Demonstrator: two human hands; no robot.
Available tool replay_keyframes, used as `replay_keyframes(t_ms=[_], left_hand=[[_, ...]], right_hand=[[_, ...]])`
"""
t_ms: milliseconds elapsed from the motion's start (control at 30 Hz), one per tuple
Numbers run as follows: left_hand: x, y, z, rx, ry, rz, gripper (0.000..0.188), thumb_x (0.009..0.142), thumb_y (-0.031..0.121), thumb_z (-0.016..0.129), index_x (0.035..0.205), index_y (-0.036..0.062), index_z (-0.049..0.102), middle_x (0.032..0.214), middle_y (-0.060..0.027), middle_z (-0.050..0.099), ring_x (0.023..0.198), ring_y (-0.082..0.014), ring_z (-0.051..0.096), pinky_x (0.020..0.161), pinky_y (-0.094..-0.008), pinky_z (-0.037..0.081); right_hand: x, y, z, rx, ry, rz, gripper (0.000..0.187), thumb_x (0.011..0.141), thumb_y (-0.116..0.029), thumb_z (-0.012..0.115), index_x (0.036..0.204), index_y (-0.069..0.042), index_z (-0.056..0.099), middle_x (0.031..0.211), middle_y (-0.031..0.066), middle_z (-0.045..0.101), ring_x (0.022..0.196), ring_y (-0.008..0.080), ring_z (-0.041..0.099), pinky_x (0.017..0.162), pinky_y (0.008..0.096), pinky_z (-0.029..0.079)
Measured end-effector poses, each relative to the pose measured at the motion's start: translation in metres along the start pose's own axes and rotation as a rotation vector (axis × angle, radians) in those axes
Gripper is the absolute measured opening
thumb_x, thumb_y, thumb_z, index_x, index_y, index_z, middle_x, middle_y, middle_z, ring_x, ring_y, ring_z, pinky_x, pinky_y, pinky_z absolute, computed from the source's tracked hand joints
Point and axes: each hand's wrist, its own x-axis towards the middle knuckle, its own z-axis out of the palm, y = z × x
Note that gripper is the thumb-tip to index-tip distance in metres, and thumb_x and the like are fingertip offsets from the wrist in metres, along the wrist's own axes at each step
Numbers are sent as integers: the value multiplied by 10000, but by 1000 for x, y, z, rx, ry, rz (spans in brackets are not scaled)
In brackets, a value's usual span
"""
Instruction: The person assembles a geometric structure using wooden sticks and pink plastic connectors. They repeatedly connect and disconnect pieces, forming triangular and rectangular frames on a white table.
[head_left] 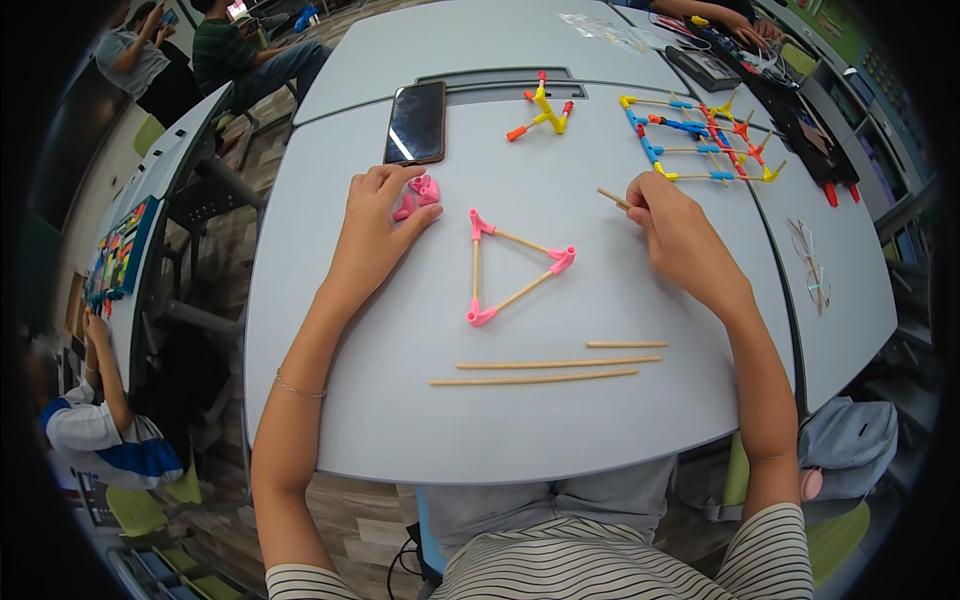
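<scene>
Left hand (378, 218): fingers parted, curved round loose pink connectors (426, 189) | Right hand (675, 225): pinching a short wooden stick (612, 198) | From where I stand, the pink-cornered triangle (523, 243) lies on the pale table (390, 430) between them | three loose sticks (562, 363) nearer the person | phone (416, 122) beyond left hand

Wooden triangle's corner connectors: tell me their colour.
The corner connectors are pink, showing best in the head view.
</scene>
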Motion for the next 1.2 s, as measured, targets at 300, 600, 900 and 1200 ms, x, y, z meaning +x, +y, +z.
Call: replay_keyframes(t_ms=[300,600,900,1200], left_hand=[[1,-5,2,-62,66,12,218,859,64,730,1074,67,692,1102,-65,640,1000,-215,580,826,-335,508],[2,6,-4,-122,48,-85,168,866,23,701,1031,13,670,1028,-101,630,962,-254,610,771,-344,541],[4,17,-7,-158,169,51,182,845,-36,695,1018,18,683,1003,-94,675,910,-220,666,775,-318,553],[-19,88,-2,-932,-120,-30,273,895,-68,667,1162,-49,614,1140,-118,650,1079,-193,655,993,-328,521]], right_hand=[[-11,-26,5,227,-70,-239,94,979,24,501,1059,21,551,865,150,591,755,267,579,726,347,476],[-24,-41,19,51,-247,-303,236,949,-217,650,1032,1,617,935,162,582,788,358,640,738,427,526],[-30,-51,49,169,-140,-499,233,946,-214,656,1016,2,603,879,154,584,726,323,634,671,397,535],[-14,-36,4,564,-100,-82,219,1047,-191,469,1059,-14,599,740,78,566,661,140,515,624,300,415]])
